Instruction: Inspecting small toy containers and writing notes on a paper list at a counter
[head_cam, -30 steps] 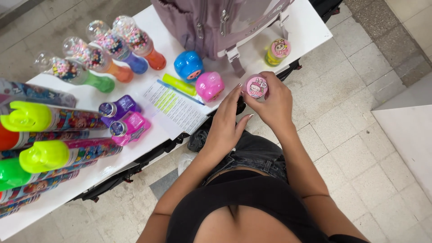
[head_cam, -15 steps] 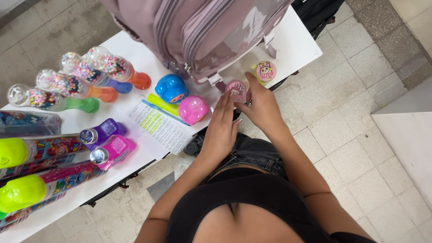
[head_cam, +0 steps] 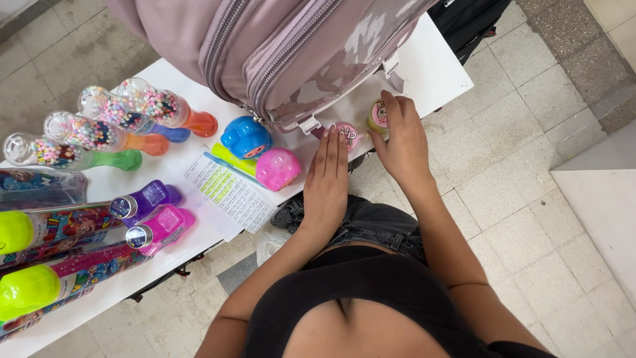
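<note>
My left hand (head_cam: 326, 180) lies flat on the white table's (head_cam: 437, 66) front edge, fingers straight, with the fingertips against a small round pink container (head_cam: 347, 134). That container sits just under the lilac backpack (head_cam: 285, 46). To its right, my right hand (head_cam: 401, 142) curls over a small yellow-green jar with a pink lid (head_cam: 378, 113), thumb and fingers around it. The backpack stands on the table and hides the far part of it.
A blue toy (head_cam: 245, 137) and a pink toy (head_cam: 277, 168) lie left of my hands beside a printed sheet (head_cam: 228, 192). Further left are several candy-filled bottles (head_cam: 119, 122), purple and pink tubes (head_cam: 149, 215) and neon-capped tubes (head_cam: 33, 288). Tiled floor (head_cam: 523, 199) lies to the right.
My right hand set the round pink container down by the backpack and moved right onto the yellow-green jar. My left hand slid forward to the container.
</note>
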